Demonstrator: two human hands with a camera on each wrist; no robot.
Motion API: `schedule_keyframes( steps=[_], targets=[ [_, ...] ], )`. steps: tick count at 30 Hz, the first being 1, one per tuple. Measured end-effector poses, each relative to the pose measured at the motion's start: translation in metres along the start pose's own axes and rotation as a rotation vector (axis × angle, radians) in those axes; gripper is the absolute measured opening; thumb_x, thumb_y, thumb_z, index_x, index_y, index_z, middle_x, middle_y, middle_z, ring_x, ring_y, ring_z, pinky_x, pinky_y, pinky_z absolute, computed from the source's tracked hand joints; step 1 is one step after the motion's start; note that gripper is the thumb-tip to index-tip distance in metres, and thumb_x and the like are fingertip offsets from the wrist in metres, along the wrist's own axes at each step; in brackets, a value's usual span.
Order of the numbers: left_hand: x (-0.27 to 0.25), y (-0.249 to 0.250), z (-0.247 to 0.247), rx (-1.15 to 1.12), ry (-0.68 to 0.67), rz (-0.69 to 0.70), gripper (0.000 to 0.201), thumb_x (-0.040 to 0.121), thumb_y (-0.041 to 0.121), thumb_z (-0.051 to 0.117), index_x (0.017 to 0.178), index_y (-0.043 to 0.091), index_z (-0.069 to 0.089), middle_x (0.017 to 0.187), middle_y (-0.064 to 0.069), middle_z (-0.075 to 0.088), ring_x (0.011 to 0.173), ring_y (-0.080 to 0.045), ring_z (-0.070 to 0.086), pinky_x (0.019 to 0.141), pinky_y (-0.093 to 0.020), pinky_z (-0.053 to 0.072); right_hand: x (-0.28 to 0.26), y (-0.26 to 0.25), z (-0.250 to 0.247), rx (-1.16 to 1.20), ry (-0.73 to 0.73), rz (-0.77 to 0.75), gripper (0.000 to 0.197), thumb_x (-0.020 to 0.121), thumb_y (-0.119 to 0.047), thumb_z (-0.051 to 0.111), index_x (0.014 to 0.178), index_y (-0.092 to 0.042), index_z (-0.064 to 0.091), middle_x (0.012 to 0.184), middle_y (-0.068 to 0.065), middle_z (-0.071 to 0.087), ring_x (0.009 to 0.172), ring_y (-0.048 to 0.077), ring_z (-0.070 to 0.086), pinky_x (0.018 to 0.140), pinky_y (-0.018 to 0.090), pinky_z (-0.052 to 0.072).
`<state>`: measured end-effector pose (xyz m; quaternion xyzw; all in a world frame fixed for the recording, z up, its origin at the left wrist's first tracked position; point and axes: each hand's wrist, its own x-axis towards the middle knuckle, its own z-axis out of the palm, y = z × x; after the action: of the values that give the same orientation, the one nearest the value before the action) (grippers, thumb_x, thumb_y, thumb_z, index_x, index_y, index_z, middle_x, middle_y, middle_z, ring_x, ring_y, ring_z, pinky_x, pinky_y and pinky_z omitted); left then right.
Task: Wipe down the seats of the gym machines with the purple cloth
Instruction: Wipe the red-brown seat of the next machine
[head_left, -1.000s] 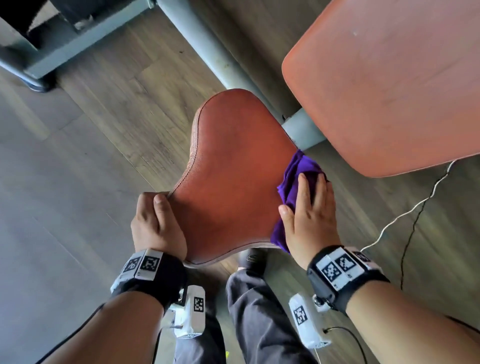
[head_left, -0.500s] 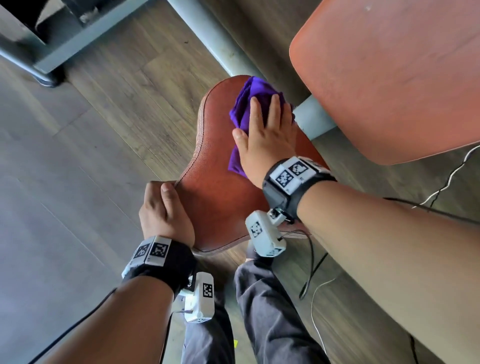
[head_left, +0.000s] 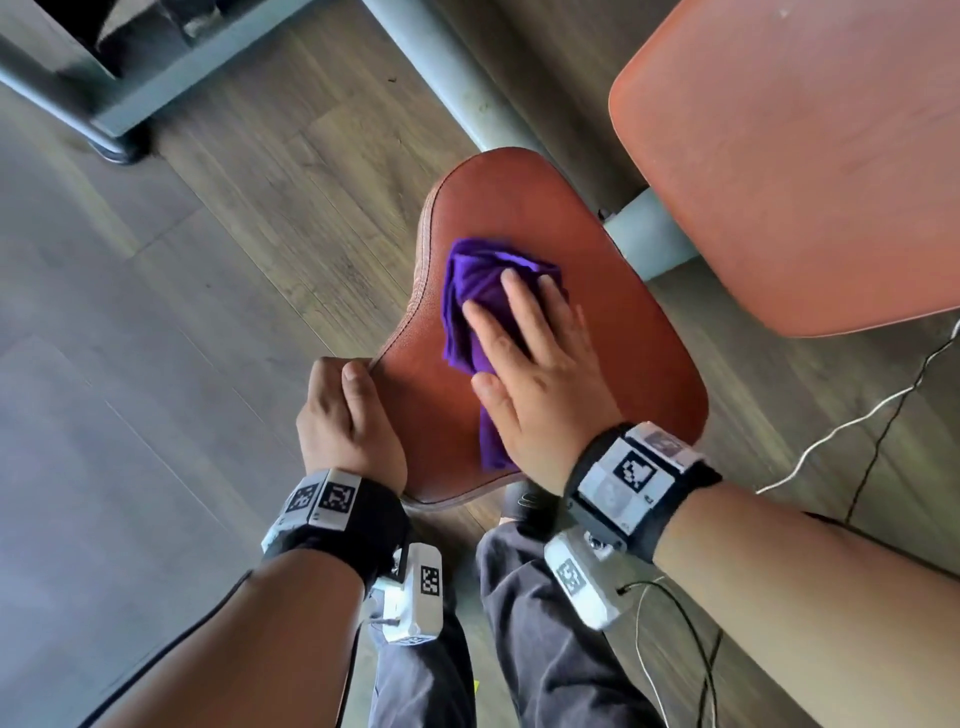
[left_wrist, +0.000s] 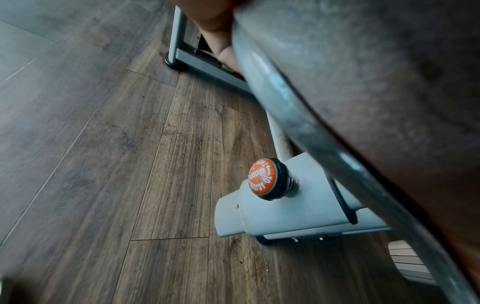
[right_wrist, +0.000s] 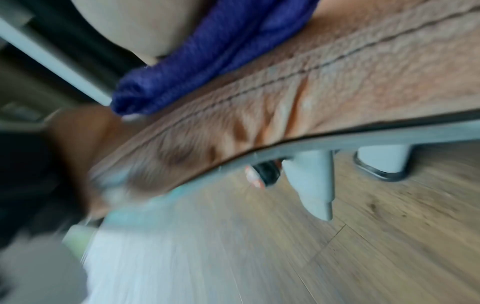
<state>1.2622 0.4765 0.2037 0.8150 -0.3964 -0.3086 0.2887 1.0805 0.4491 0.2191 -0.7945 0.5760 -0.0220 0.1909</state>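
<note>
A reddish-brown padded seat (head_left: 613, 332) fills the middle of the head view. The purple cloth (head_left: 470, 291) lies bunched on the seat's middle. My right hand (head_left: 530, 353) lies flat on the cloth with straight fingers and presses it onto the seat. My left hand (head_left: 348, 410) grips the seat's near left edge, thumb on top and fingers curled under. In the blurred right wrist view the cloth (right_wrist: 207, 61) sits above the seat's stitched side (right_wrist: 298, 98). The left wrist view shows the seat's underside (left_wrist: 376, 82) and a finger (left_wrist: 223, 51) curled below the rim.
A larger orange back pad (head_left: 789, 156) stands to the right of the seat. A grey frame tube (head_left: 431, 67) runs off behind it. An orange adjustment knob (left_wrist: 265, 179) sits on the grey seat post. White and black cables (head_left: 852, 421) lie on the wood floor at right.
My right hand has slid the cloth from the seat's right edge up to its far narrow end, then back toward me to the middle. My left hand has kept its grip on the edge.
</note>
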Motion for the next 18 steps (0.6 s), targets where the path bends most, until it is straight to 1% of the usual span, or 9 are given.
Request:
schedule_keyframes(
  steps=[2,4,6,8,10,13,15,16,18],
  targets=[
    [0.000,-0.001,0.000,0.003,0.002,0.015,0.035,0.100,0.031,0.031,0.091,0.012,0.059,0.071,0.013,0.046,0.065,-0.007,0.034,0.063,-0.026,0.023,-0.010,-0.007,-0.005,-0.045,-0.083,-0.247,0.061,0.097,-0.043,0.041,0.155,-0.029,0.031,0.166,0.010,0.015,0.152,0.037,0.011,0.120,0.056,0.014],
    [0.001,-0.002,0.001,0.004,-0.005,0.016,0.036,0.099,0.030,0.030,0.091,0.010,0.059,0.070,0.013,0.046,0.065,-0.007,0.034,0.063,-0.026,0.023,-0.007,0.012,-0.011,-0.106,-0.127,-0.390,0.059,0.098,-0.044,0.039,0.155,-0.031,0.030,0.166,0.010,0.014,0.152,0.034,0.011,0.121,0.055,0.013],
    [0.001,-0.003,0.001,0.003,-0.001,0.018,0.036,0.099,0.030,0.030,0.091,0.010,0.059,0.070,0.013,0.046,0.066,-0.008,0.034,0.063,-0.026,0.023,0.006,0.039,-0.013,-0.125,-0.127,-0.343,0.057,0.098,-0.045,0.038,0.154,-0.033,0.031,0.166,0.007,0.015,0.152,0.033,0.014,0.119,0.056,0.018],
    [0.000,-0.003,0.001,0.000,0.004,0.016,0.036,0.100,0.030,0.030,0.091,0.010,0.058,0.070,0.012,0.047,0.066,-0.009,0.035,0.063,-0.026,0.023,0.026,0.064,-0.014,-0.088,-0.079,-0.172,0.057,0.097,-0.044,0.039,0.153,-0.032,0.035,0.165,0.009,0.019,0.150,0.036,0.019,0.116,0.059,0.023],
    [0.000,-0.003,0.000,-0.005,0.005,0.018,0.035,0.100,0.030,0.030,0.091,0.011,0.058,0.070,0.012,0.048,0.065,-0.008,0.036,0.062,-0.026,0.023,0.044,0.083,-0.015,-0.080,-0.087,-0.014,0.059,0.096,-0.046,0.034,0.154,-0.033,0.030,0.166,0.009,0.014,0.150,0.038,0.018,0.116,0.063,0.022],
    [0.000,-0.002,0.000,-0.004,-0.001,0.013,0.033,0.099,0.032,0.030,0.089,0.015,0.056,0.069,0.012,0.047,0.064,-0.007,0.036,0.061,-0.026,0.022,0.053,0.090,-0.018,-0.067,-0.113,0.080,0.061,0.096,-0.047,0.025,0.155,-0.034,0.023,0.167,0.007,0.005,0.151,0.038,0.011,0.117,0.063,0.018],
    [0.000,-0.002,0.000,0.002,-0.002,0.015,0.032,0.099,0.032,0.030,0.088,0.017,0.055,0.069,0.013,0.047,0.064,-0.007,0.035,0.061,-0.026,0.022,0.050,0.071,-0.018,-0.091,-0.086,0.046,0.062,0.095,-0.045,0.027,0.155,-0.029,0.028,0.166,0.011,0.010,0.150,0.041,0.012,0.117,0.062,0.020],
    [0.000,-0.002,0.000,0.004,-0.002,0.017,0.032,0.100,0.033,0.030,0.088,0.017,0.055,0.069,0.013,0.047,0.064,-0.007,0.034,0.061,-0.026,0.022,0.044,0.057,-0.017,-0.108,-0.082,-0.031,0.061,0.095,-0.045,0.031,0.154,-0.027,0.031,0.166,0.012,0.014,0.150,0.042,0.014,0.117,0.061,0.021],
    [0.000,-0.003,0.000,-0.007,0.004,0.031,0.032,0.100,0.032,0.030,0.088,0.017,0.056,0.069,0.014,0.047,0.065,-0.006,0.034,0.062,-0.026,0.022,0.031,0.033,-0.014,-0.150,-0.104,-0.296,0.060,0.097,-0.044,0.037,0.153,-0.025,0.034,0.164,0.014,0.018,0.150,0.041,0.016,0.118,0.059,0.021]
  ],
)
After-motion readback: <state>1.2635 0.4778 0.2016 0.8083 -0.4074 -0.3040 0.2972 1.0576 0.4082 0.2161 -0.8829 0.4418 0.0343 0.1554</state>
